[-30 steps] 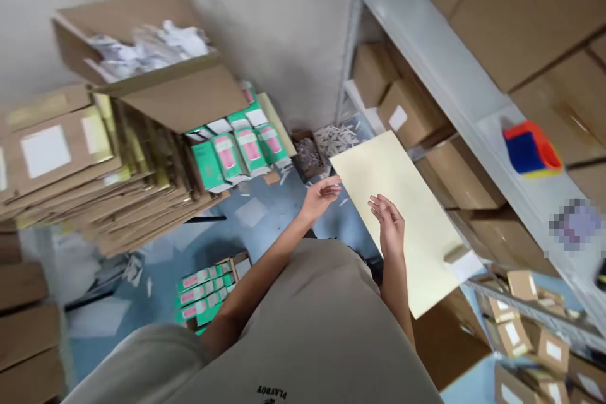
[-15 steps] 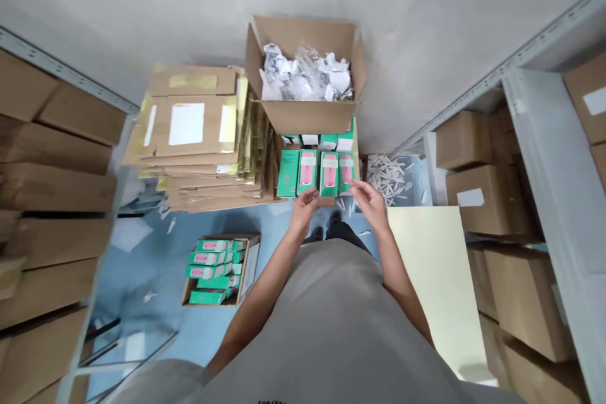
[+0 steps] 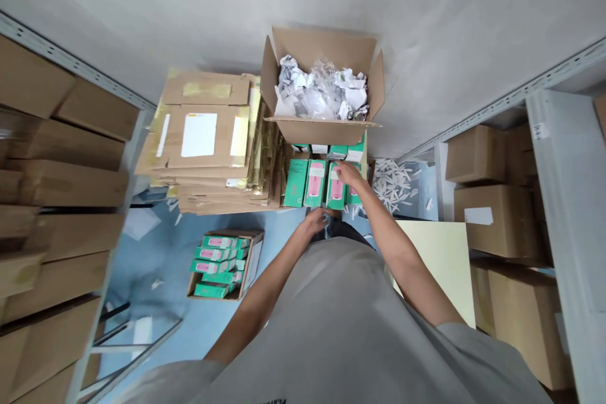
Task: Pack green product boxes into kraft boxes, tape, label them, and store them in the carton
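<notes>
Several green boxes with pink fronts stand in a row in front of me. My right hand (image 3: pixel 349 174) reaches over the upper part of the third box (image 3: pixel 336 192), fingers extended at its pale label strip and partly covering the box to its right. Just below the row, my left hand (image 3: pixel 318 219) is near the lower ends of the second box (image 3: pixel 315 184) and the third, its thumb and fingers apart. At the left end lies a plain green box (image 3: pixel 296 183). Neither hand visibly grips a box.
Behind the row stands an open carton (image 3: pixel 326 132) of crumpled paper and plastic. Flattened cardboard (image 3: pixel 199 167) is stacked at left. A carton of green boxes (image 3: pixel 250 274) sits on the floor. Paper scraps (image 3: pixel 392 183) and a cream board (image 3: pixel 435 259) lie right. Carton-filled shelves flank both sides.
My right hand has moved left and up over the third and fourth boxes. My left hand has dropped slightly and shifted right, below the row. The view has shifted a little.
</notes>
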Motion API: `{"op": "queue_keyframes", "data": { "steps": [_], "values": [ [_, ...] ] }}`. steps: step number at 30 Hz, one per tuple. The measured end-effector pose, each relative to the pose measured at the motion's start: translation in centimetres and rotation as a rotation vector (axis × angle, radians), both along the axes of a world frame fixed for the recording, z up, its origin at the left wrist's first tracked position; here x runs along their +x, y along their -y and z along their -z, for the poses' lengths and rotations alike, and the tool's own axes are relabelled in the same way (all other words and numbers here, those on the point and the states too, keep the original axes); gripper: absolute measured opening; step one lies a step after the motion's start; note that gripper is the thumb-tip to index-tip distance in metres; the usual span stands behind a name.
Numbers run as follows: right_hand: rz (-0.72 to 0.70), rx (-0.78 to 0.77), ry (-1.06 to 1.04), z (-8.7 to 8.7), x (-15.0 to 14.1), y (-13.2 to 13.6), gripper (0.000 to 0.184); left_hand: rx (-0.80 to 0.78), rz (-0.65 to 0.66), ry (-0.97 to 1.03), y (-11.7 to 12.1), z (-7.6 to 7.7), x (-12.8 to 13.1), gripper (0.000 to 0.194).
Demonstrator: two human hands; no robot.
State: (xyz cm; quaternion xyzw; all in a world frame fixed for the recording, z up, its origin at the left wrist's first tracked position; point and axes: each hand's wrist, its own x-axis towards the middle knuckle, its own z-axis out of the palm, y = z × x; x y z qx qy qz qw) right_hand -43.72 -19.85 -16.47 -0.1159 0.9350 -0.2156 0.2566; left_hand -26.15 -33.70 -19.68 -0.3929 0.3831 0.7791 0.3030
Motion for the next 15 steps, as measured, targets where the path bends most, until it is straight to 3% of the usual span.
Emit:
{"op": "queue_keyframes", "data": {
  "steps": [4, 10, 15],
  "values": [
    [0.014, -0.033, -0.01, 0.8, 1.1, -0.5, 0.058, 0.008, 0.026, 0.119, 0.3, 0.6, 0.7, 0.021],
    [0.093, -0.066, -0.057, 0.1, 4.9, -1.3, 0.056, 0.087, 0.011, 0.065, 0.8, -1.0, 2.6, 0.038],
    [0.298, -0.228, -0.222, -1.4, 9.9, -5.9, 0.05, 0.124, -0.008, -0.006, 1.3, -3.0, 5.2, 0.052]
  ]
}}
